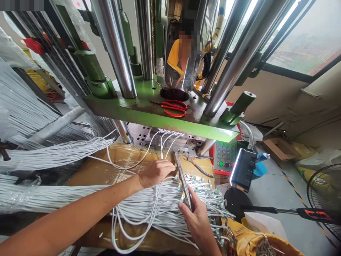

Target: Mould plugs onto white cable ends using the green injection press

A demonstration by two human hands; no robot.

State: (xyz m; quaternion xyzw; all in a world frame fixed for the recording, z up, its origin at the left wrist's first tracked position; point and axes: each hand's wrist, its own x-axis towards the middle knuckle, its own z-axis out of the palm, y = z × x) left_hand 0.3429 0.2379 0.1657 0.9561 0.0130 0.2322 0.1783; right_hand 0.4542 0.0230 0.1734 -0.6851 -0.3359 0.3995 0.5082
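Note:
My right hand grips the near end of a long thin metal bar that slants up toward the machine. My left hand rests beside the bar's far part, fingers curled on white cables with teal-tipped connectors. These cables lie in a heap on a cardboard-covered bench. A few cables run up into the mould plate under the green press platen.
Red-handled scissors lie on the platen between steel columns. Bundles of white cable hang at left. A control panel and black box with light stand at right. A fan is on the floor.

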